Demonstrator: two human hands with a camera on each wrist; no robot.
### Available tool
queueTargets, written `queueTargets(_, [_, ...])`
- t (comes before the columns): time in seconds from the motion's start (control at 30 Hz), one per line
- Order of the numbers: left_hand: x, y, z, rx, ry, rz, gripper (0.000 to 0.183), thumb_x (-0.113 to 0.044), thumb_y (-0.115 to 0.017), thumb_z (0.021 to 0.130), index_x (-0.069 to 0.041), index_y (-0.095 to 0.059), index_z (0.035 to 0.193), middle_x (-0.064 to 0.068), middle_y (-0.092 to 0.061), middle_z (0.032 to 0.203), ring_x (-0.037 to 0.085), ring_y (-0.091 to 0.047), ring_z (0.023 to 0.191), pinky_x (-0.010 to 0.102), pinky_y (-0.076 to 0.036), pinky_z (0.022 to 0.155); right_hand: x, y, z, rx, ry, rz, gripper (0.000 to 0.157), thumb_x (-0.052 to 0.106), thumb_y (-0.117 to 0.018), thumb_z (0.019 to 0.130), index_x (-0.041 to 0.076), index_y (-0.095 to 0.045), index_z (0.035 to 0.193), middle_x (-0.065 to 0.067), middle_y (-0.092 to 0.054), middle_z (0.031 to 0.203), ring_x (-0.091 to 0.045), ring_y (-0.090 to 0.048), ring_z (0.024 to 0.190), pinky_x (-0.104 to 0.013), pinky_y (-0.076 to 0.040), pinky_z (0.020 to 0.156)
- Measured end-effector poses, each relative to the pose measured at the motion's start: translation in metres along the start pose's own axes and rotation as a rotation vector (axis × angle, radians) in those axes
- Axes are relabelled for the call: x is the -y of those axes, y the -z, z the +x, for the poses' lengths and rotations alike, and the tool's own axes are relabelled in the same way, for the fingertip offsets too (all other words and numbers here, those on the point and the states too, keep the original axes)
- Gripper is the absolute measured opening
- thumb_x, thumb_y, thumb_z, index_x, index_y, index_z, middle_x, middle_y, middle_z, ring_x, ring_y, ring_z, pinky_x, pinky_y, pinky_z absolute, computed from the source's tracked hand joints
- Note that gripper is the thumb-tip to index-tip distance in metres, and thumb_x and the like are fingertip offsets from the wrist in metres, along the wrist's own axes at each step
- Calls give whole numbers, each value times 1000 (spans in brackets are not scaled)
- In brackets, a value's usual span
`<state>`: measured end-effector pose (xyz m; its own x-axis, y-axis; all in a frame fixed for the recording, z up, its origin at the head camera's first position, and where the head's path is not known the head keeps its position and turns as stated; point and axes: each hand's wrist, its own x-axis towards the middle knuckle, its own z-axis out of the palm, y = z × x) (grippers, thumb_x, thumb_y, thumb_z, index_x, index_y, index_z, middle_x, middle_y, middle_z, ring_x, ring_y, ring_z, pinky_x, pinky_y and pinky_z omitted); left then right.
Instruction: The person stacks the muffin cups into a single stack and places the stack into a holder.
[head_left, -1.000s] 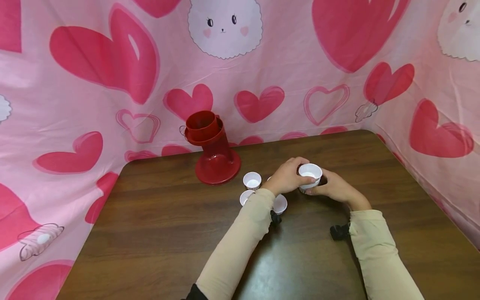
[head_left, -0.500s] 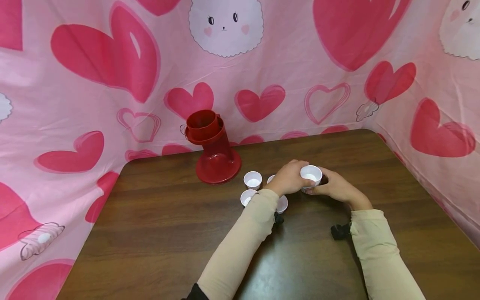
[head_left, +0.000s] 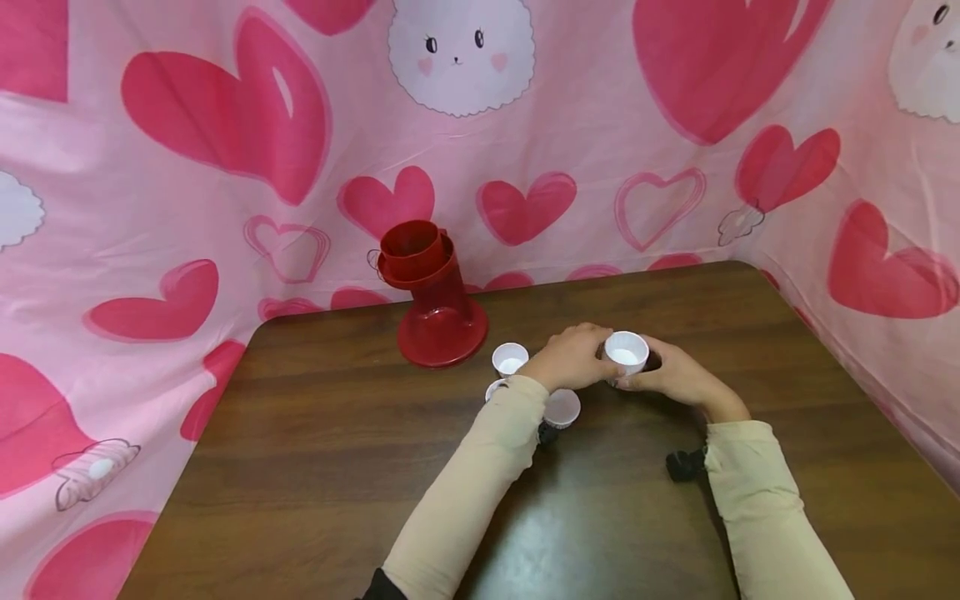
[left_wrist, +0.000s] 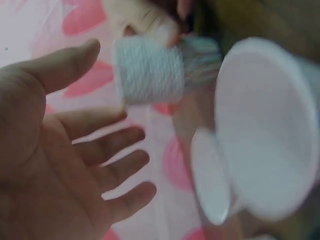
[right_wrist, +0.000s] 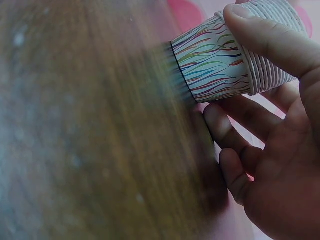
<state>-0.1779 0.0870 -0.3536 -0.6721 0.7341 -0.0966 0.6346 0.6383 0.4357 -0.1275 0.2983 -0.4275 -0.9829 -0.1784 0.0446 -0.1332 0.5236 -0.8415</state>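
Note:
My right hand [head_left: 682, 379] grips a nested stack of white paper cups [head_left: 626, 352]. In the right wrist view the stack [right_wrist: 215, 60] has rolled rims and a coloured streak pattern, with its base at or just above the wooden table [right_wrist: 100, 150]. At the stack's left side is my left hand [head_left: 573, 358]. The left wrist view shows that hand [left_wrist: 75, 150] with spread, relaxed fingers beside the stack [left_wrist: 150, 70], holding nothing. Single white cups stand nearby: one at the back [head_left: 510, 358], one partly behind the left forearm [head_left: 493, 389], one in front [head_left: 562, 408].
A red stand with a cup-like top [head_left: 442, 325] is at the table's back edge, left of the cups. A pink heart-print cloth [head_left: 300, 142] hangs behind and beside the table. A large cup [left_wrist: 267, 135] is close to the left wrist camera.
My left hand has drawn slightly left, away from the stack, and now covers a cup visible half a second ago. The right hand and stack stay nearly in place; the head view shifts slightly.

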Motion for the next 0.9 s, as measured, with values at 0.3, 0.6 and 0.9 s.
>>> queueTargets(0.3, [43, 37, -26, -20, 12, -168, 53, -21, -67, 98, -12, -52, 148, 5, -52, 148, 19, -43, 139, 34, -33, 113, 1, 0, 4, -3, -39, -23, 72, 22, -86, 82, -4, -51, 139, -19, -63, 122, -32, -54, 113, -51, -40, 99])
queueTargets(0.6, [111, 35, -57, -102, 111, -183, 56, -12, -67, 95, -10, -51, 148, 8, -50, 149, 28, -43, 138, 44, -33, 114, 1, -1, 4, 5, -47, -23, 76, 23, -86, 82, -6, -48, 141, -23, -61, 125, -37, -51, 118, -57, -36, 102])
queueTargets(0.9, [136, 22, -72, -71, 174, -112, 67, -12, -70, 92, -11, -43, 153, 11, -46, 152, 30, -39, 142, 50, -30, 115, 1, -1, 2, -3, -44, -29, 76, 22, -86, 82, -5, -48, 142, -21, -61, 125, -34, -52, 117, -54, -37, 101])
